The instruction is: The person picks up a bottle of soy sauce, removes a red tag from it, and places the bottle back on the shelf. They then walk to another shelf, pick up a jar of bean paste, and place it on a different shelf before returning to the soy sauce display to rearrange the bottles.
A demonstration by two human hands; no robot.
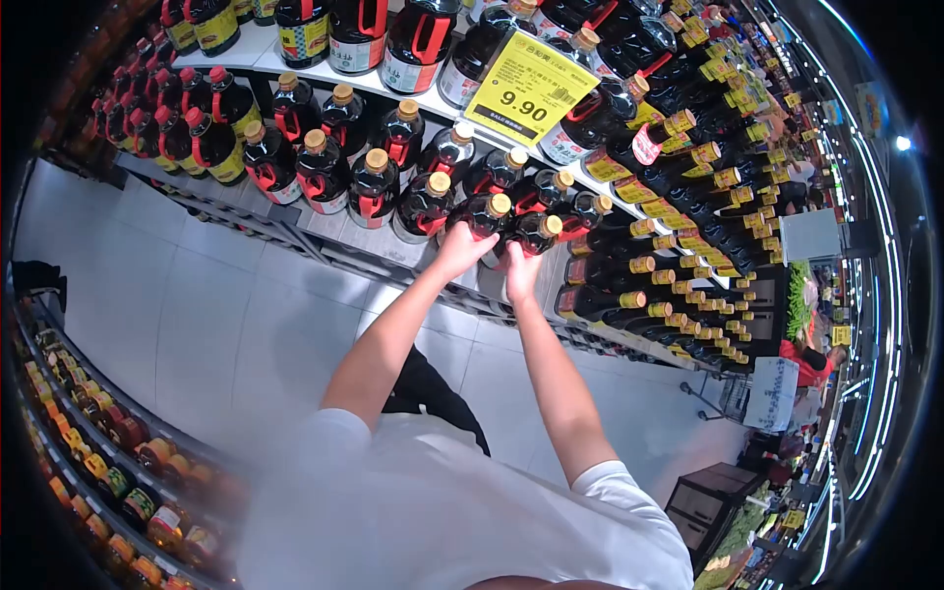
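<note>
Reaching forward with both bare arms and setting the left hand [464, 254] against a dark, gold-capped bottle [478, 221], thumb across its near side. Placing the right hand [521, 273] against a neighbouring dark bottle [529, 238] just to the right, thumb pointing up along its left side. Cannot tell either grip as clamped or merely resting, with most fingers out of sight. Touching both bottles at the near edge of the grey lower shelf [379, 243], in front of other gold-capped ones. Facing a yellow price sign [531, 87] marked 9.90, farther off at the white upper shelf [258, 56]. Seeing red-capped bottles [179, 145] at far left and rows of yellow-labelled bottles [602, 300] on the right. Standing on pale floor tiles [202, 305], wearing a white T-shirt [442, 501].
</note>
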